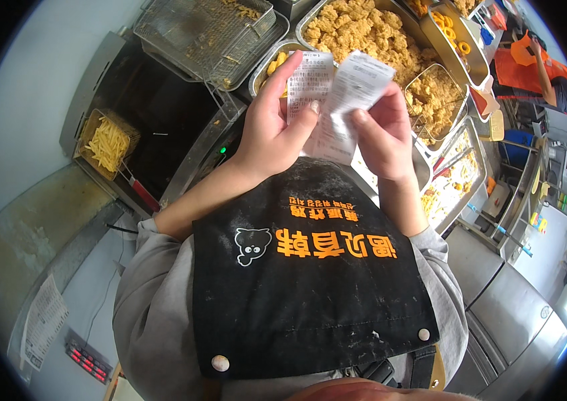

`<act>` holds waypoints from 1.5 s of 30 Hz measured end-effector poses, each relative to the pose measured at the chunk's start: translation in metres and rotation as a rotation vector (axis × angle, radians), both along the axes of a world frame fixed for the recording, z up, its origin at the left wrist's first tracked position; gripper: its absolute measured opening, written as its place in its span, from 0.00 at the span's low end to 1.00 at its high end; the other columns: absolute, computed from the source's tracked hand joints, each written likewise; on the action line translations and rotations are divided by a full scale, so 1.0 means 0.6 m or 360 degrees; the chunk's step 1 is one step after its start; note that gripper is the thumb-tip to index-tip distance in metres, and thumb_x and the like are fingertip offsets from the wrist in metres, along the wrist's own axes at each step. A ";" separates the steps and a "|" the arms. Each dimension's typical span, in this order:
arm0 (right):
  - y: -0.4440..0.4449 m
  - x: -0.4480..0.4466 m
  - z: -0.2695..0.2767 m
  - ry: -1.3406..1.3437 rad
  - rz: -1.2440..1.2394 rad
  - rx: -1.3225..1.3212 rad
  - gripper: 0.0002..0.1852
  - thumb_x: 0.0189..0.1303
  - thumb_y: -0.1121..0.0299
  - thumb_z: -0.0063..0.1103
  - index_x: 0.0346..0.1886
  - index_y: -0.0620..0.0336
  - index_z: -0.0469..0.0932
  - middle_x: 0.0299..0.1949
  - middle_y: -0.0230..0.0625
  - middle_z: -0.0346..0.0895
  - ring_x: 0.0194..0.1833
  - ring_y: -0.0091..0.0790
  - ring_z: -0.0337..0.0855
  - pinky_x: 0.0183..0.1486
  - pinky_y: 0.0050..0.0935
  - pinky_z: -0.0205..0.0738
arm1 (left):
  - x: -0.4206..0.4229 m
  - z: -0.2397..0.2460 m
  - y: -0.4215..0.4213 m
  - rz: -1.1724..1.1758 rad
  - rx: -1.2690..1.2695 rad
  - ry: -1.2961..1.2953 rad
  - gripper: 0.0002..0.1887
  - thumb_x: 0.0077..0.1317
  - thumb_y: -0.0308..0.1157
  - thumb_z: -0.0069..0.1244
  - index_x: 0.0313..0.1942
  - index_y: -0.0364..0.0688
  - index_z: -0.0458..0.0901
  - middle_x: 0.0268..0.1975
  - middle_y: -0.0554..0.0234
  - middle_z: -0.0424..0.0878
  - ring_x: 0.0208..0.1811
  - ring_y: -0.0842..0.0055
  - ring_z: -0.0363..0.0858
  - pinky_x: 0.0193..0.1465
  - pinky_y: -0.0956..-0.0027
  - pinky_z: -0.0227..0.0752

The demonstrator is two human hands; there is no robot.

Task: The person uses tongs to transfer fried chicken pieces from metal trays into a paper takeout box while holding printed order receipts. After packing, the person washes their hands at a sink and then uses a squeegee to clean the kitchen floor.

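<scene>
Between thumb and fingers, my left hand (274,125) grips a printed paper receipt (309,75). A second paper receipt (359,82), tilted to the right, is pinched in my right hand (387,138). Both slips bear printed writing, and their lower parts overlap in front of my black apron (313,295). Beyond my right hand, a wire-mesh basket (436,100) sits among fried chicken pieces in a large metal tray (308,22). Behind my left hand, a smaller metal pan (258,75) with yellow fried food is partly hidden.
On the left, a fry basket of French fries (107,143) with a red handle sits at the dark deep fryer (163,115). Stacked wire baskets (203,35) stand behind it. Red-handled tongs (451,163) lie over a crumb-strewn tray (456,193). A person in orange (534,70) is at far right.
</scene>
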State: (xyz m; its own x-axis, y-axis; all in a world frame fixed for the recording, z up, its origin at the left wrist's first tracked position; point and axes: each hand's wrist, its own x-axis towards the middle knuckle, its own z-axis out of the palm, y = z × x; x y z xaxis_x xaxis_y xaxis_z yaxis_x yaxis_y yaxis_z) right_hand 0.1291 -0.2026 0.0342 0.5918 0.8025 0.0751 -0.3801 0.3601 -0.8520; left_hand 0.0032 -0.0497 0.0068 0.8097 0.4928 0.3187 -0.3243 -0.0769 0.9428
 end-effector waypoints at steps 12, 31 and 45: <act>0.025 0.099 -0.195 -0.0659 -0.0383 -0.1557 0.21 0.77 0.65 0.58 0.69 0.60 0.78 0.60 0.43 0.85 0.58 0.45 0.88 0.59 0.38 0.83 | -0.037 0.002 0.043 0.0419 -0.0323 0.0116 0.43 0.70 0.10 0.56 0.81 0.27 0.53 0.72 0.41 0.76 0.68 0.65 0.83 0.71 0.62 0.80; 0.108 0.051 -0.353 -0.1359 0.0577 -0.2484 0.61 0.52 0.29 0.78 0.79 0.63 0.64 0.78 0.50 0.66 0.81 0.55 0.61 0.75 0.63 0.70 | -0.080 -0.014 0.068 0.0557 -0.0250 0.0227 0.41 0.69 0.12 0.60 0.80 0.31 0.61 0.74 0.48 0.74 0.73 0.66 0.76 0.78 0.59 0.69; 0.065 0.034 -0.377 -0.1373 0.0149 -0.1915 0.32 0.63 0.59 0.68 0.69 0.62 0.74 0.66 0.57 0.74 0.67 0.60 0.77 0.69 0.51 0.77 | -0.038 0.005 0.039 0.0334 -0.0132 0.0476 0.36 0.76 0.14 0.53 0.81 0.30 0.57 0.75 0.43 0.74 0.71 0.64 0.78 0.76 0.58 0.73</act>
